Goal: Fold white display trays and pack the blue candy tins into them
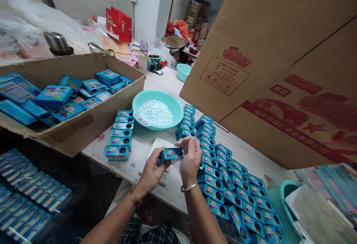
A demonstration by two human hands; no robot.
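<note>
My left hand (152, 169) grips a small blue candy box (172, 153) from below, above the white table's (156, 140) near edge. My right hand (190, 158) pinches the same box at its right end, fingers curled over the top. Just behind sits a teal bowl (139, 104) full of small white tablets (155, 112). A short stack of the same blue boxes (120, 136) lies to the left of my hands. Long rows of blue boxes (231, 188) run from the bowl down to the right.
An open cardboard carton (83, 128) at the left holds larger blue packs (55, 95). A big brown carton (279, 69) leans over the table's right side. A teal basket (284, 195) with papers sits at the lower right. Wrapped blue packs (28, 199) lie at the lower left.
</note>
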